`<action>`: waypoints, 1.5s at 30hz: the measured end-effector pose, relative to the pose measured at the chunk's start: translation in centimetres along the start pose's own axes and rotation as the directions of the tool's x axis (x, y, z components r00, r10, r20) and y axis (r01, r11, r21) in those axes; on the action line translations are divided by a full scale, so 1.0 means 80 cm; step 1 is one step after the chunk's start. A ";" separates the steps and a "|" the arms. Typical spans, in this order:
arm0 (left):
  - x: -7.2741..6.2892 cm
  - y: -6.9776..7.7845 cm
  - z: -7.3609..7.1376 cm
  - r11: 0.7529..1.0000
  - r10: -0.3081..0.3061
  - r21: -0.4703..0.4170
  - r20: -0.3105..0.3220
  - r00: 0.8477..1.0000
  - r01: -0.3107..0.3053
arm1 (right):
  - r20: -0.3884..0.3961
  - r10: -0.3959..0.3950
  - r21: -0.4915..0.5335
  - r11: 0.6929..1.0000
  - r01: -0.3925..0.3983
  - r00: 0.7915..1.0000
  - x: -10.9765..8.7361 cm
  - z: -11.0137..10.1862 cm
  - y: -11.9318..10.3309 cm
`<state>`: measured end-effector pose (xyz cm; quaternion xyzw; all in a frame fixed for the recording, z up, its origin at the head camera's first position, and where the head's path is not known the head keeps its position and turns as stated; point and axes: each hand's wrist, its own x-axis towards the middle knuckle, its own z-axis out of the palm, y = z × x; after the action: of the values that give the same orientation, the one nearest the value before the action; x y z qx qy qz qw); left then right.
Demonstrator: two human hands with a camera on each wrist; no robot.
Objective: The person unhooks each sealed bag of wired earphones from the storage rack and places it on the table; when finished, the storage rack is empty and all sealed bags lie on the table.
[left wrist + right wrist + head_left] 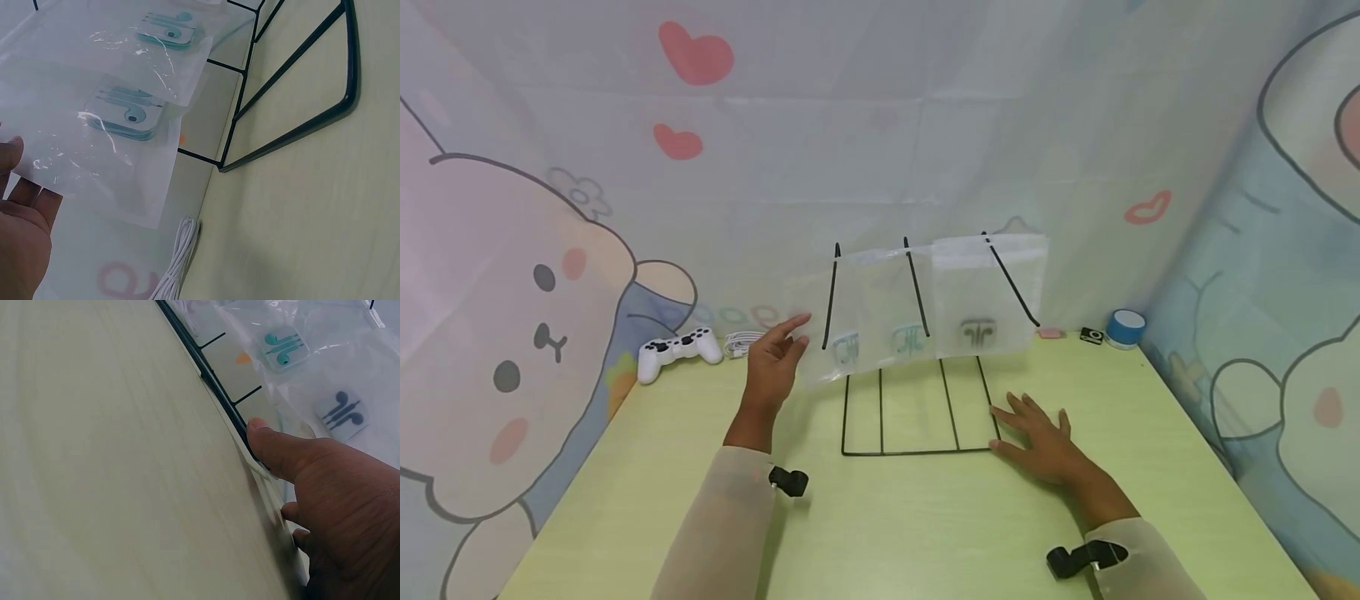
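On the pale yellow-green table (880, 533), the head view shows a black wire rack (917, 453) with three long prongs. From these hang three translucent plastic bags, left (853, 300), middle (891, 296) and right (977, 287), each with a flat case of earphones low inside, pale blue in two and dark grey in the right one. The left hand (771, 367) is at the left bag's outer edge, partly open, thumb and forefinger apart; whether it touches the plastic cannot be told. The right hand (1048, 446), fingers spread and gripping nothing, is at the base's right side, near its front corner. Behind the left hand lie a white game controller (679, 353) and a coiled white cable (741, 343); a blue-and-white round tub (1126, 329) stands at the far right corner. Bare tabletop runs in front of the base and out to the right edge.

Seen from the left wrist, the thumb and two fingers are by the left bag's border, its case well inside from them.

Seen from the right wrist, the thumb lies against the base rail, the bags just beyond it; open tabletop spreads to the left.
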<state>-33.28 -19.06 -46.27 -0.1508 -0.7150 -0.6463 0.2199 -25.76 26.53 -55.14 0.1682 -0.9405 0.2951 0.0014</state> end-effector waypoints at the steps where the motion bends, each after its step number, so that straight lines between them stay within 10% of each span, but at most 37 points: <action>1: 0.000 -0.001 0.000 1.000 -0.005 0.000 -0.001 1.000 0.005 | 0.000 0.001 -0.002 1.000 -0.001 1.000 0.000 0.000 0.001; 26: -0.008 0.013 -0.015 0.992 -0.031 0.124 0.000 1.000 0.031 | 0.004 -0.007 0.002 1.000 0.007 1.000 0.001 0.001 0.002; 36: -0.014 0.034 -0.032 0.956 0.104 0.269 0.048 0.993 -0.114 | 0.007 -0.001 -0.005 1.000 0.001 1.000 0.000 -0.001 0.002; 45: -0.016 0.059 -0.048 0.876 0.268 0.370 0.163 0.950 -0.311 | 0.004 0.003 -0.017 1.000 -0.003 1.000 0.001 0.001 0.004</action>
<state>-29.34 -22.18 -42.62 -0.2434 -0.8093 -0.4414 0.3014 -25.91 26.66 -55.38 0.1674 -0.9433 0.2866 0.0004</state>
